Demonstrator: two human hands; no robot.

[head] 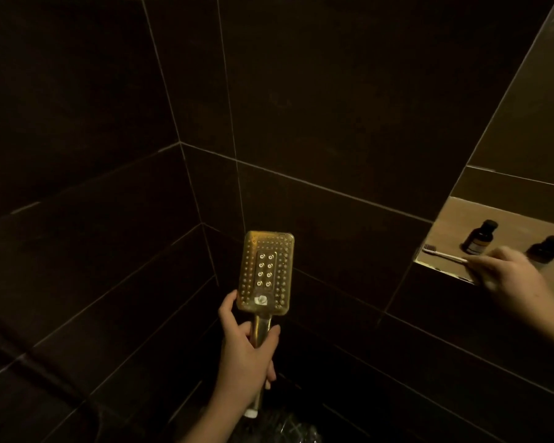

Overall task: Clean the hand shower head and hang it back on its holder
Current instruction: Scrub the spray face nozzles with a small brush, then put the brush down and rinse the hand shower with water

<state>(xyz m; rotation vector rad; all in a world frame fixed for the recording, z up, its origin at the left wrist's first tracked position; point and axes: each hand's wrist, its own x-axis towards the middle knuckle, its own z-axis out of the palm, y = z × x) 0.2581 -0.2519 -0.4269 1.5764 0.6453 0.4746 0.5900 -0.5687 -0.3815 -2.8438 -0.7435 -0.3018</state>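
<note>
A gold rectangular hand shower head [265, 272] stands upright in the lower middle, its nozzle face turned toward me, a small white spot near its lower edge. My left hand [245, 353] grips its handle just below the head. At the right, my right hand [509, 279] is at the wall niche and pinches the handle end of a white toothbrush [442, 254], whose bristle end points left over the niche's ledge. The hand is blurred. The shower holder is not in view.
Dark tiled walls meet in a corner behind the shower head. The lit niche [442, 266] at the right holds two small dark bottles [478, 239] [542, 251]. A shiny dark heap [279, 426] lies at the bottom edge.
</note>
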